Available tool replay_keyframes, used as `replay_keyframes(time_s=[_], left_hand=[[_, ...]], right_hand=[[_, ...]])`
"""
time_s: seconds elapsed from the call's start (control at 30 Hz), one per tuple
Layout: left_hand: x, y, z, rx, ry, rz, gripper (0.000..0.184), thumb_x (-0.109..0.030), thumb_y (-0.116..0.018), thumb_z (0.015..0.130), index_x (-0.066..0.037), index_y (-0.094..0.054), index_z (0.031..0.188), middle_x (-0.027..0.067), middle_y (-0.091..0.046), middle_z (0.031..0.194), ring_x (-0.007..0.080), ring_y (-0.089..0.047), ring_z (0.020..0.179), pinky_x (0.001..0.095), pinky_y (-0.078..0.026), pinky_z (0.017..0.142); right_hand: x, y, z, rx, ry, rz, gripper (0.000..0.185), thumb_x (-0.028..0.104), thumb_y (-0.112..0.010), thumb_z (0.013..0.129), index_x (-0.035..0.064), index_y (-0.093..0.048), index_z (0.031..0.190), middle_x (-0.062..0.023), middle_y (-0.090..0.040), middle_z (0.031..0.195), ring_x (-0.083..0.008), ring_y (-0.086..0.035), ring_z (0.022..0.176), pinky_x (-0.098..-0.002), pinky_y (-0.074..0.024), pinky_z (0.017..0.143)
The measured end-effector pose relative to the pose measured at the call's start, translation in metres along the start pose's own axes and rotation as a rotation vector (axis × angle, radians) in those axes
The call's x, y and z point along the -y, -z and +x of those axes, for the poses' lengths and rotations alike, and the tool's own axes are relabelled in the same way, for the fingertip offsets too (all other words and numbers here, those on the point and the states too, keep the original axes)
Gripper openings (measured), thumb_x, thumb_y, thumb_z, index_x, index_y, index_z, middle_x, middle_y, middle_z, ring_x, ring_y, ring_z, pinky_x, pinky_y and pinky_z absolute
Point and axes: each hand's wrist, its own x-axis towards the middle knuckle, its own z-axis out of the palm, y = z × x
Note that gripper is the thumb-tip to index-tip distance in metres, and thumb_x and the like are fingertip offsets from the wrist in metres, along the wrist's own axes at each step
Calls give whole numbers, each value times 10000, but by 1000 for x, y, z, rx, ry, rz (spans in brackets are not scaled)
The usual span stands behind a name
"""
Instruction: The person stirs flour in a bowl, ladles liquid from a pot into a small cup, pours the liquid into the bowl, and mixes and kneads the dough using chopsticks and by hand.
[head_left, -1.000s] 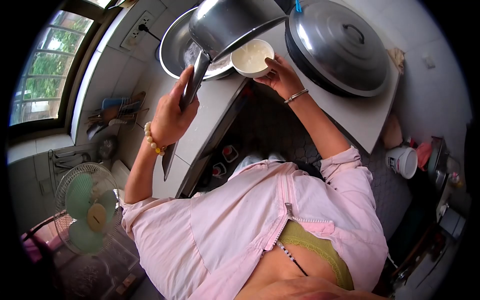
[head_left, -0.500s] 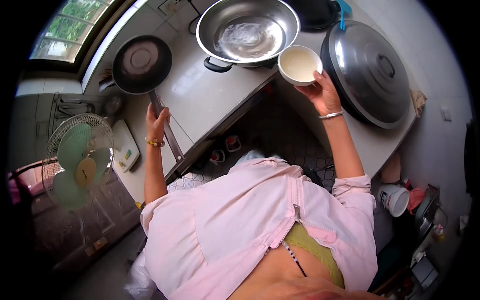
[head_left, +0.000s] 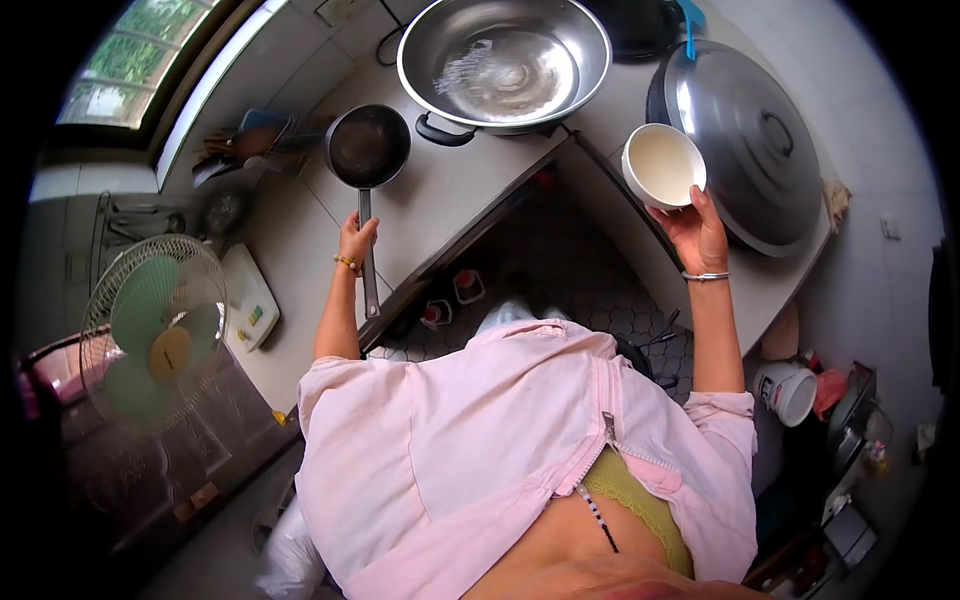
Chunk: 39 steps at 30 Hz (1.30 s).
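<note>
My left hand (head_left: pixel 356 243) is wrapped round the long handle of a dark frying pan (head_left: pixel 368 147), which it holds over the counter. In my right hand (head_left: pixel 698 235) is a white bowl (head_left: pixel 632 178), gripped at its near rim with the thumb over the edge. Pale, creamy liquid (head_left: pixel 662 168) lies inside the bowl. A wide steel wok (head_left: pixel 437 62) with black side handles stands on the counter between and beyond my hands, with what looks like a little water in its bottom. Right of the bowl sits a large domed metal lid (head_left: pixel 745 140).
A turquoise-handled utensil (head_left: pixel 690 25) rests by a black pan (head_left: pixel 630 25) at the back. Utensils (head_left: pixel 250 145) stand near the window, and a white tray (head_left: pixel 240 275) lies on the counter's left. A fan (head_left: pixel 155 335) is at far left. The counter edge (head_left: pixel 480 215) runs before me.
My left hand has moved the frying pan to the right, and the pan appears smaller. My right hand has carried the bowl right and slightly nearer, away from the wok.
</note>
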Motion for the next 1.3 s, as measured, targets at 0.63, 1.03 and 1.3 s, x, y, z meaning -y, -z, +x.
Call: replay_keyframes(time_s=[0.63, 1.03, 1.3], left_hand=[[41, 22, 90, 144, 103, 101, 121, -121, -615, 800, -55, -521, 835, 19, -541, 645, 114, -498, 534, 240, -395, 478], [67, 39, 162, -362, -192, 394, 199, -136, -592, 825, -8, -542, 969, 66, -577, 855, 154, -532, 762, 276, -434, 676], [12, -89, 226, -134, -669, 350, 283, -155, -577, 851, 22, -543, 1069, 98, -593, 992, 187, -557, 910, 295, -458, 803]], right_hand=[[-5, 57, -80, -221, 265, 144, 458, 243, -563, 842, 45, -413, 1227, -122, -518, 1154, -238, -551, 1026, -401, -521, 818], [-42, 89, -71, -327, 482, 338, 395, 195, -593, 825, 66, -467, 1177, -85, -552, 1062, -206, -590, 934, -376, -566, 715], [-64, 109, -70, -580, 560, 358, 385, 194, -549, 859, 82, -439, 1211, -104, -531, 1133, -243, -576, 990, -388, -549, 762]])
